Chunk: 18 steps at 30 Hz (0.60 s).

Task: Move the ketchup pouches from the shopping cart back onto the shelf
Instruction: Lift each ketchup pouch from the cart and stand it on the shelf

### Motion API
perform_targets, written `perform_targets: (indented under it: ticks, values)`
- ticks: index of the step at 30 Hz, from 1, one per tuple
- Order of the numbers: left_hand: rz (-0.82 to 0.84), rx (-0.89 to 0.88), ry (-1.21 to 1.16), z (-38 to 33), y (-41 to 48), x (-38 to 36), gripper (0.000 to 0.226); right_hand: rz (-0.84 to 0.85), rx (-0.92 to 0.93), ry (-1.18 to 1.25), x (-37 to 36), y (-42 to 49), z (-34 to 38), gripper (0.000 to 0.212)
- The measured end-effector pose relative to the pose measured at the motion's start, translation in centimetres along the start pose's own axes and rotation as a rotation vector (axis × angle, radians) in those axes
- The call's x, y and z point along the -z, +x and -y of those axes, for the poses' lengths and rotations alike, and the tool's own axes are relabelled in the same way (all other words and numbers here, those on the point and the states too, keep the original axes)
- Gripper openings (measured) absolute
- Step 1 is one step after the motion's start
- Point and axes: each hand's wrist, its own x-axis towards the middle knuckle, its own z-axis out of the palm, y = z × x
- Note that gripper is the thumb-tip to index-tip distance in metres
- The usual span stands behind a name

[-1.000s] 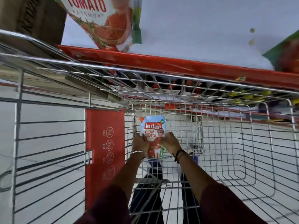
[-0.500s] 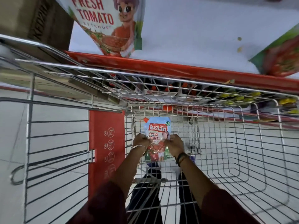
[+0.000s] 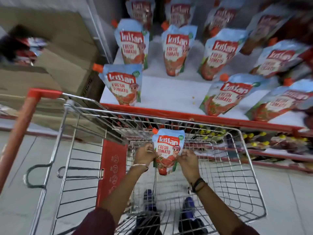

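A blue and red Kissan ketchup pouch (image 3: 167, 150) with an orange cap is held upright over the wire shopping cart (image 3: 250, 175). My left hand (image 3: 144, 154) grips its left edge and my right hand (image 3: 188, 159) grips its right edge. The pouch sits just below the cart's far rim. Beyond the cart is a white shelf with a red front lip (image 3: 169, 96). Several matching pouches stand on it, one at the front left (image 3: 122, 85) and one at the front right (image 3: 225, 94), with a bare gap between them.
The cart's red handle (image 3: 20, 131) and red child-seat flap (image 3: 112, 168) lie to the left. Cardboard boxes (image 3: 55, 65) stand left of the shelf. A lower shelf with yellow-capped goods (image 3: 262, 141) lies to the right. My shoes (image 3: 149, 199) show through the cart floor.
The view has tilted up, bringing the shelf rows of pouches into sight. Both hands have lifted the held pouch slightly toward the cart's far rim.
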Motion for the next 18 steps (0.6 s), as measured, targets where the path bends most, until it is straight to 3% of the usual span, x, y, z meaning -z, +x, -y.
perform_targets:
  ticks: [6, 12, 18]
  values:
    - [-0.045, -0.325, 0.01, -8.2, -4.0, 1.1, 0.029, -0.065, 0.238, 0.025, 2.0, -2.5, 6.8, 0.015]
    - [-0.153, -0.512, -0.06, -14.5, -6.0, 2.2, 0.026, -0.137, 0.424, 0.088, 3.0, -2.8, 13.5, 0.025]
    - [-0.236, -0.651, -0.142, -20.1, -4.6, 2.4, 0.024, -0.223, 0.551, 0.139, 2.6, -0.7, 18.9, 0.016]
